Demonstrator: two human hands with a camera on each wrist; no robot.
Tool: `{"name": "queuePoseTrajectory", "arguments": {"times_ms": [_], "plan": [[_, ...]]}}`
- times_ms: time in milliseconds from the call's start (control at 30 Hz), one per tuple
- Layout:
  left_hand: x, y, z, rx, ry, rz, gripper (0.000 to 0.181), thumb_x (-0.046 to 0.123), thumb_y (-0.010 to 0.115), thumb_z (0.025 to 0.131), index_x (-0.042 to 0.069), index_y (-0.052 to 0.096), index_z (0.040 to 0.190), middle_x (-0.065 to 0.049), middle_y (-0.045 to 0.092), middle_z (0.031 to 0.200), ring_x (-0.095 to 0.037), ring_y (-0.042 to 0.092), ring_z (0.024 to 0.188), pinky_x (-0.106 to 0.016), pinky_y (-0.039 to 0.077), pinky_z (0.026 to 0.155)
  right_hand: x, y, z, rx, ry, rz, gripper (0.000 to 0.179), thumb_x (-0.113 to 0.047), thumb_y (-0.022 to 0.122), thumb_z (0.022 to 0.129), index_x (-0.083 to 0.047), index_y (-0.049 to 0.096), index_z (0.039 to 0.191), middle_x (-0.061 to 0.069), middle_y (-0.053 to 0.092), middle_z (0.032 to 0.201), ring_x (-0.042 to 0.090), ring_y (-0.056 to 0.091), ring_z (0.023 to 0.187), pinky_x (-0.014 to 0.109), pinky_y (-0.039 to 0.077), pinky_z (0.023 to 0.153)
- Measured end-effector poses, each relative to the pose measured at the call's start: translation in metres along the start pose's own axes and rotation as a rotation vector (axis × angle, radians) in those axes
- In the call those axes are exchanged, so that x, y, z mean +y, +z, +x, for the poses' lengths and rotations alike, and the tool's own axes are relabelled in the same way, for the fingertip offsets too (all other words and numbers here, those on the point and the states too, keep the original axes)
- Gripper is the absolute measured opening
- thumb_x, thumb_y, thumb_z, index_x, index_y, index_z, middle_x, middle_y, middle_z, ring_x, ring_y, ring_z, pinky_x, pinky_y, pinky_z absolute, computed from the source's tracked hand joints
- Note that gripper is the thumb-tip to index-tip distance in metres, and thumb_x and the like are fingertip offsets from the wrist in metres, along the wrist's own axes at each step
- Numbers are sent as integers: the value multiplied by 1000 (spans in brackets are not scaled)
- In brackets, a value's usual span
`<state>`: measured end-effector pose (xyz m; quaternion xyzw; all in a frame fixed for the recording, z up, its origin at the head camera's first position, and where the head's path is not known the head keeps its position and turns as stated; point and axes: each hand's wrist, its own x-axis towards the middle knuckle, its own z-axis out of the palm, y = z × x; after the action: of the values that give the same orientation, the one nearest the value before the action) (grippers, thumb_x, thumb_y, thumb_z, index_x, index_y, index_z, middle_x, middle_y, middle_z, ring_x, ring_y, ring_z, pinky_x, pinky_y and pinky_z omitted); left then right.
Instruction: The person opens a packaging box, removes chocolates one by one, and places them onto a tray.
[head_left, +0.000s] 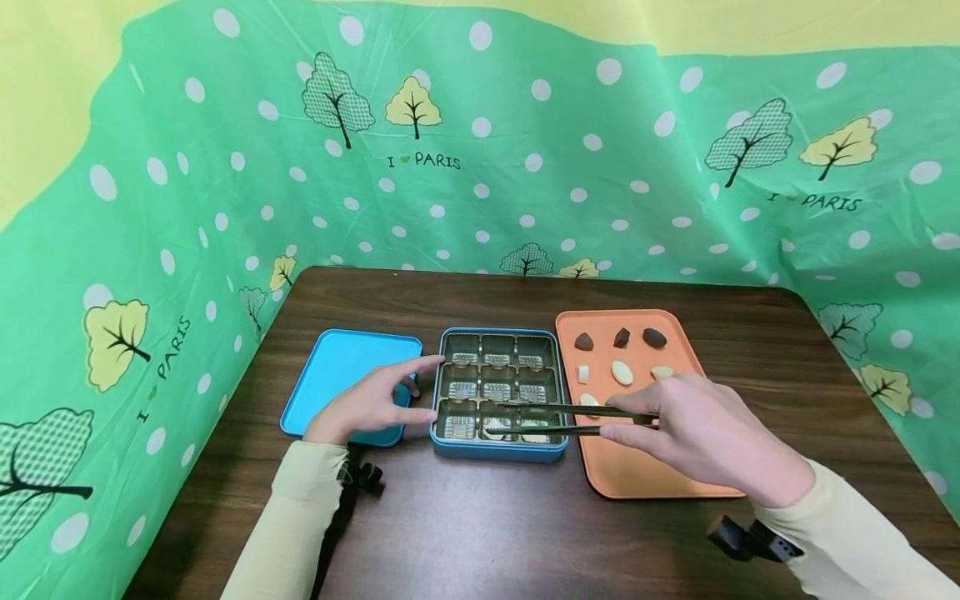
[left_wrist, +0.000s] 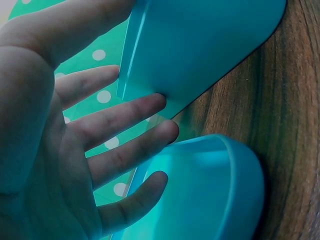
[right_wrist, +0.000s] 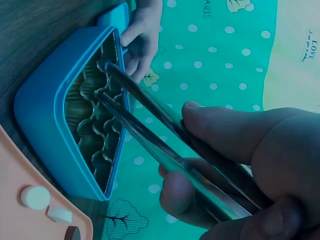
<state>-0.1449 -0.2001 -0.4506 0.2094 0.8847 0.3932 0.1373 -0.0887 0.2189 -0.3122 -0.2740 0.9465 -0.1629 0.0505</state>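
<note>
A blue tin box [head_left: 498, 452] with a divided dark plastic insert sits in the middle of the table. My left hand [head_left: 378, 396] is at its left side, thumb and index finger stretched to the rim, the other fingers loosely spread in the left wrist view. My right hand [head_left: 690, 425] holds long dark metal tweezers [right_wrist: 145, 132] between thumb and fingers. Their serrated tips are apart, over the front row of compartments. Pale pieces lie in the front middle and front right compartments; the front middle piece [head_left: 495, 427] is under the tips.
An orange tray [head_left: 637, 471] right of the box bears several dark and whitish pieces, including a white oval [head_left: 622, 372] and a dark oval [head_left: 654, 337]. Left of the box lies a blue lid [head_left: 352, 358], partly under my left hand. A green dotted cloth [head_left: 480, 192] hangs behind the table.
</note>
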Motion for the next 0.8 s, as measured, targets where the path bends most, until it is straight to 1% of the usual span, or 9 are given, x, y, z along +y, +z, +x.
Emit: {"name": "queuePoseTrajectory", "arguments": {"times_ms": [67,133,200,300,400,467,567,700,800], "plan": [[0,0,0,0,1,-4,85,42,84,90,26,43,162,-5,54,153,-23,62,108,-42,50,83,-1,0,2,-15,8,-6,43,-57,70,97,-22,82,119,-21,56,60,-3,44,46,26,22,42],[1,0,0,-2,-1,-9,85,42,85,90,26,43,162,-5,54,153,-23,62,108,-42,50,83,-2,0,5,-31,10,8,45,-58,69,97,-21,82,119,-15,72,73,-5,48,48,27,19,41],[2,-1,0,-3,-1,-11,85,41,84,90,26,43,162,-5,54,153,-24,62,108,-43,49,83,-2,0,7,-42,16,16,46,-57,70,96,-20,82,120,-7,80,90,-5,49,46,28,17,41],[1,-1,1,-5,-2,-10,84,40,84,90,25,43,162,-6,54,154,-24,62,108,-43,49,83,-4,0,9,-52,21,18,45,-55,73,95,-18,82,119,0,81,106,-5,49,46,28,17,41],[1,-1,1,-6,0,-5,84,40,84,91,25,43,162,-6,53,154,-24,61,109,-44,49,84,-6,0,11,-55,22,1,42,-51,75,95,-17,83,117,0,81,101,-3,48,45,28,19,41],[0,-2,2,-6,2,-4,84,40,84,91,25,43,162,-6,54,154,-24,61,108,-43,49,83,-9,0,13,-55,14,-21,38,-49,76,94,-19,84,116,-6,79,88,-3,47,47,28,22,41],[1,-2,1,-5,4,-5,84,40,84,90,25,44,162,-6,55,153,-24,61,107,-42,49,82,-14,0,16,-59,7,-61,34,-49,76,95,-21,84,114,-16,65,71,-1,46,50,29,26,41],[1,-2,1,-4,4,-4,84,40,84,90,25,44,162,-6,56,151,-23,61,106,-41,49,81,-22,0,22,-53,-10,-93,29,-47,77,95,-24,85,109,-14,71,79,-2,47,52,30,30,40],[0,-1,1,-4,2,-2,83,40,84,90,25,44,162,-6,56,151,-23,61,106,-41,49,81,-28,1,26,-53,-37,-119,18,-45,78,94,-29,83,88,-13,69,73,0,45,51,29,29,42]]}}
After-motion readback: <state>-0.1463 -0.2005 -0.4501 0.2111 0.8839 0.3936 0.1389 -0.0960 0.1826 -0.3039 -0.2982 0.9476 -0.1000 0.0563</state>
